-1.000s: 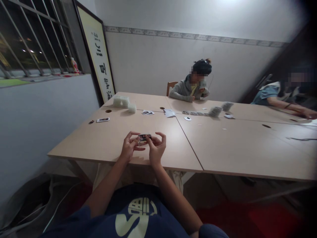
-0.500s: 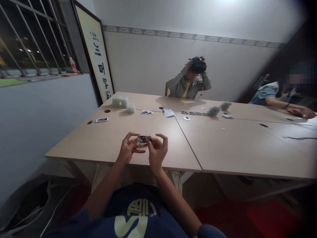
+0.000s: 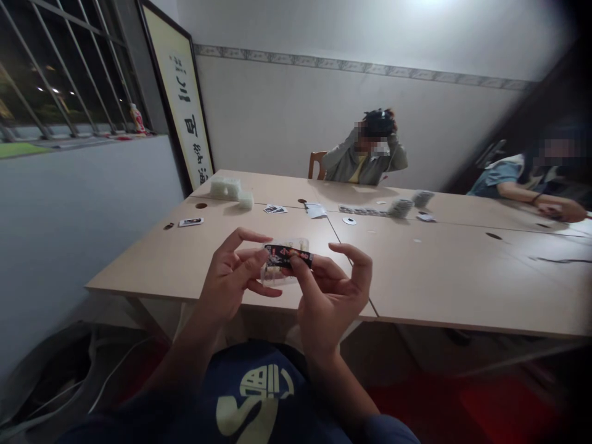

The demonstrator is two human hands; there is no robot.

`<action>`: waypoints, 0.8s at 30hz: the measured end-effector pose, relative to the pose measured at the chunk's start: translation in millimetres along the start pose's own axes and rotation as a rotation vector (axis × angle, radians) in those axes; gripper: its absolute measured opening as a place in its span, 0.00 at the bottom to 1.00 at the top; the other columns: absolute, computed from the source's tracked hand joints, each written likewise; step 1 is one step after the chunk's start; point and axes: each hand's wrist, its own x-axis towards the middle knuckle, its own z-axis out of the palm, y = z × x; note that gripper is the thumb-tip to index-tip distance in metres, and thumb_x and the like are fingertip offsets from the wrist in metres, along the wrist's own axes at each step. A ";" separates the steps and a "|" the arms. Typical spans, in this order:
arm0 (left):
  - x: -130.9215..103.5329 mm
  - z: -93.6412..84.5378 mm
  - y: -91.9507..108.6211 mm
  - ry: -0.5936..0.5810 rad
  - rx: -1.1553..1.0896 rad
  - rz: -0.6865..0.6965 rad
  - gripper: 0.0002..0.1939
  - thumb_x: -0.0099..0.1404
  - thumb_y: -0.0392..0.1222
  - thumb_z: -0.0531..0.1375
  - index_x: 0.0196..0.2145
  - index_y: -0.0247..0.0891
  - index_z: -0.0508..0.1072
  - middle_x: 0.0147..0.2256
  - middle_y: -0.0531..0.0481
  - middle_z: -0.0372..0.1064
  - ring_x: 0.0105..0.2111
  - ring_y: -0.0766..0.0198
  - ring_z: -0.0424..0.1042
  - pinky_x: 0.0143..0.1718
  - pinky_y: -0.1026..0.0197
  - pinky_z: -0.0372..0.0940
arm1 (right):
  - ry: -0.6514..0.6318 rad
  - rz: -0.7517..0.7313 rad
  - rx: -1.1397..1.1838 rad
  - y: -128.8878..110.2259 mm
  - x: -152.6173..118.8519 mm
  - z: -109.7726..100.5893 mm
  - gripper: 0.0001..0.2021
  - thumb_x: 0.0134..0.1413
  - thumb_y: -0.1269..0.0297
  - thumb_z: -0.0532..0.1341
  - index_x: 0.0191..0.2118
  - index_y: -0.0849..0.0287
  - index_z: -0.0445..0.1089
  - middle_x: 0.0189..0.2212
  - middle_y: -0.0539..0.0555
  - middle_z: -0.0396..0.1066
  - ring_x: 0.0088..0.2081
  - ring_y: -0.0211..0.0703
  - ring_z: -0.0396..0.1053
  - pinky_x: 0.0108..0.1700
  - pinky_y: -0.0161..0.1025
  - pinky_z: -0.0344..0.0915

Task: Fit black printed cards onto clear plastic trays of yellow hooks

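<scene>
A small clear plastic box (image 3: 303,245) with small gold-coloured pieces inside is held up over the table's front part. Across its face lies a black printed label (image 3: 275,256) with orange and white markings. My left hand (image 3: 230,271) grips the box by its left end, thumb in front and forefinger along the top. My right hand (image 3: 329,302) pinches the label near its right end, the thumb pressing on its front. The other right fingers are partly curled beside and behind the box; their exact contact is hidden.
Toward the back stand stacks of clear boxes (image 3: 225,188) and more stacked boxes (image 3: 400,208). Printed cards (image 3: 275,209), a white sheet (image 3: 316,211), a white roll (image 3: 349,221) and a labelled strip (image 3: 191,222) lie around. Two people sit across the table (image 3: 444,277).
Both hands and the box have come up closer to my head and look larger. My right hand has shifted right. The person opposite has moved slightly right, hands still at the head.
</scene>
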 end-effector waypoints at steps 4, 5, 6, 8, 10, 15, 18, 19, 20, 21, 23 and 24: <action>-1.5 5.4 7.9 -0.007 -0.004 0.010 0.19 0.58 0.50 0.73 0.41 0.40 0.73 0.31 0.51 0.81 0.26 0.55 0.83 0.22 0.57 0.80 | -0.014 -0.052 0.001 -11.6 2.4 2.6 0.20 0.48 0.76 0.70 0.43 0.52 0.64 0.26 0.42 0.80 0.25 0.38 0.80 0.29 0.32 0.78; -1.1 6.4 10.0 -0.011 -0.007 0.014 0.18 0.58 0.49 0.73 0.41 0.40 0.73 0.31 0.51 0.81 0.26 0.55 0.83 0.21 0.57 0.80 | -0.019 -0.064 -0.013 -13.9 3.7 3.5 0.20 0.48 0.76 0.70 0.43 0.52 0.64 0.26 0.41 0.79 0.24 0.38 0.80 0.28 0.32 0.79; -0.1 7.2 12.3 -0.015 -0.009 0.021 0.18 0.58 0.49 0.73 0.41 0.40 0.73 0.31 0.51 0.81 0.26 0.55 0.83 0.21 0.58 0.79 | -0.024 -0.075 -0.030 -16.0 5.6 4.9 0.20 0.49 0.76 0.70 0.43 0.51 0.64 0.26 0.41 0.79 0.24 0.38 0.80 0.28 0.33 0.79; 3.8 8.2 17.9 -0.027 -0.011 0.046 0.18 0.58 0.49 0.73 0.41 0.40 0.74 0.30 0.51 0.82 0.26 0.54 0.83 0.21 0.58 0.79 | -0.024 -0.104 -0.049 -19.3 11.1 9.4 0.20 0.49 0.76 0.70 0.43 0.51 0.64 0.25 0.40 0.78 0.24 0.38 0.79 0.28 0.33 0.79; 9.3 8.7 24.7 -0.033 -0.009 0.079 0.17 0.59 0.49 0.72 0.41 0.41 0.74 0.30 0.52 0.81 0.27 0.53 0.83 0.21 0.58 0.79 | -0.030 -0.137 -0.042 -22.2 17.9 15.8 0.20 0.48 0.77 0.70 0.43 0.51 0.65 0.25 0.40 0.78 0.23 0.37 0.79 0.28 0.33 0.79; 15.5 8.8 39.1 -0.026 0.004 0.142 0.16 0.60 0.50 0.72 0.40 0.41 0.74 0.31 0.53 0.81 0.25 0.55 0.83 0.18 0.61 0.78 | -0.043 -0.180 -0.003 -28.6 24.8 28.4 0.20 0.48 0.77 0.71 0.43 0.51 0.67 0.25 0.41 0.78 0.24 0.37 0.79 0.27 0.31 0.78; 11.2 8.1 39.9 -0.012 0.019 0.134 0.17 0.58 0.51 0.73 0.40 0.40 0.75 0.30 0.52 0.81 0.24 0.55 0.82 0.19 0.60 0.79 | -0.026 -0.179 -0.008 -28.8 20.4 27.8 0.19 0.48 0.77 0.71 0.43 0.52 0.67 0.25 0.41 0.78 0.24 0.37 0.79 0.28 0.31 0.78; 9.7 7.7 39.2 -0.009 0.019 0.129 0.18 0.58 0.51 0.73 0.40 0.40 0.75 0.29 0.51 0.81 0.24 0.55 0.82 0.19 0.59 0.79 | -0.021 -0.169 -0.009 -28.2 18.9 26.8 0.19 0.48 0.76 0.71 0.43 0.52 0.67 0.25 0.41 0.78 0.24 0.37 0.79 0.28 0.31 0.78; 8.5 7.4 38.2 -0.008 0.015 0.124 0.18 0.57 0.51 0.73 0.39 0.40 0.75 0.29 0.51 0.81 0.24 0.55 0.82 0.19 0.59 0.79 | -0.021 -0.154 -0.006 -27.4 17.7 25.6 0.19 0.48 0.76 0.71 0.43 0.52 0.67 0.25 0.41 0.78 0.24 0.37 0.79 0.27 0.31 0.78; 7.8 7.0 37.2 -0.008 0.010 0.119 0.18 0.57 0.51 0.73 0.39 0.40 0.75 0.29 0.51 0.81 0.24 0.55 0.82 0.19 0.59 0.79 | -0.025 -0.136 0.000 -26.6 16.9 24.5 0.19 0.47 0.76 0.71 0.43 0.52 0.67 0.25 0.42 0.79 0.24 0.37 0.79 0.27 0.31 0.78; 7.7 6.5 35.5 -0.012 0.002 0.113 0.18 0.57 0.51 0.74 0.39 0.40 0.75 0.29 0.51 0.81 0.24 0.54 0.82 0.18 0.60 0.78 | -0.037 -0.099 0.013 -25.4 16.2 23.0 0.19 0.47 0.75 0.72 0.43 0.52 0.67 0.25 0.42 0.79 0.23 0.37 0.79 0.27 0.30 0.78; 8.1 6.4 34.9 -0.010 0.002 0.111 0.19 0.56 0.51 0.74 0.39 0.40 0.74 0.30 0.51 0.82 0.24 0.54 0.83 0.18 0.60 0.78 | -0.040 -0.087 0.017 -25.1 16.1 22.6 0.19 0.48 0.75 0.71 0.43 0.52 0.67 0.25 0.42 0.79 0.23 0.37 0.79 0.27 0.30 0.78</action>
